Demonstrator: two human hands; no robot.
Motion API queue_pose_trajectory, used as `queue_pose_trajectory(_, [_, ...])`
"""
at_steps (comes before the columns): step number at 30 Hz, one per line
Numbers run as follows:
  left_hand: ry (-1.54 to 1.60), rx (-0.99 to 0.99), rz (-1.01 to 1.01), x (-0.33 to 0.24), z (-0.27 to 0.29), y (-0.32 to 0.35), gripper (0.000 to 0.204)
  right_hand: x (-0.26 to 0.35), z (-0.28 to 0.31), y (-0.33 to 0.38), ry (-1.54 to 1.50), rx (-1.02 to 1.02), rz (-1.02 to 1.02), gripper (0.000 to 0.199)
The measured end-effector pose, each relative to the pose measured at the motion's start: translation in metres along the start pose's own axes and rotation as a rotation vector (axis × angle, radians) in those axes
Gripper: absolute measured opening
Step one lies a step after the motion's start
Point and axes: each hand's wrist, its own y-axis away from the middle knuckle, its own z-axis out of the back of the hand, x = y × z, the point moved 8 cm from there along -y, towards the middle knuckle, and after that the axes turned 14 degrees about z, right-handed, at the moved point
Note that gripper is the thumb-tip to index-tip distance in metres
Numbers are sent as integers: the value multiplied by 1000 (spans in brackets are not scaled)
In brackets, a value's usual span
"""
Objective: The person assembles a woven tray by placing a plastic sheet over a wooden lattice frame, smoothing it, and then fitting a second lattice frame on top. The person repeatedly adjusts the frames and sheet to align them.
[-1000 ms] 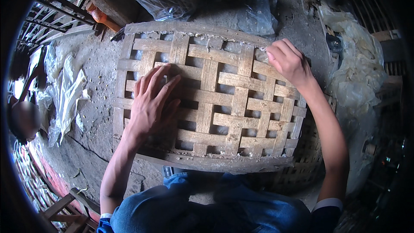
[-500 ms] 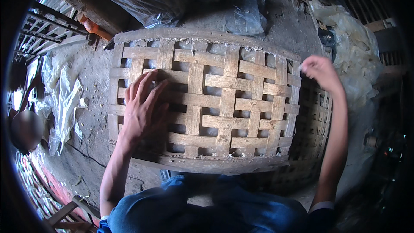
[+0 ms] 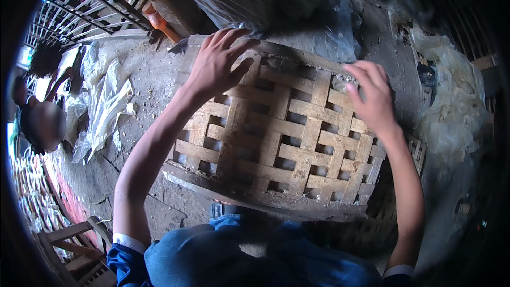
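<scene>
You shifted both hands to the far rim.
Left hand (image 3: 215, 66) at eleven o'clock, right hand (image 3: 374, 98) at two, fingers spread wide on the woven bamboo basket (image 3: 281, 143).

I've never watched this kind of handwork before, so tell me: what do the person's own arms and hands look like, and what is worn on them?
Both hands, left hand and right hand, are bare: no gloves, rings or watch visible. The forearms are bare too; dark blue sleeves with pale cuffs are pushed up near the elbows.
</scene>
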Motion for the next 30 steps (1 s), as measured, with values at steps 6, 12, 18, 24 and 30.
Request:
queue_pose_trajectory(6, [126, -83, 110, 41, -32, -7, 35, 50, -76, -82, -13, 112, 174, 32])
queue_pose_trajectory(12, [170, -115, 100, 36, -35, -9, 33, 28, -117, -108, -210, 75, 79, 34])
queue_pose_trajectory(18, [165, -121, 117, 37, -34, -4, 33, 30, -123, -110, -195, 48, 96, 34])
queue_pose_trajectory(24, [162, -124, 114, 38, -35, -2, 33, 38, -118, -106, -118, 10, 211, 24])
queue_pose_trajectory(30, [176, -143, 113, 38, -36, -3, 33, 44, -112, -104, -64, -26, 246, 15])
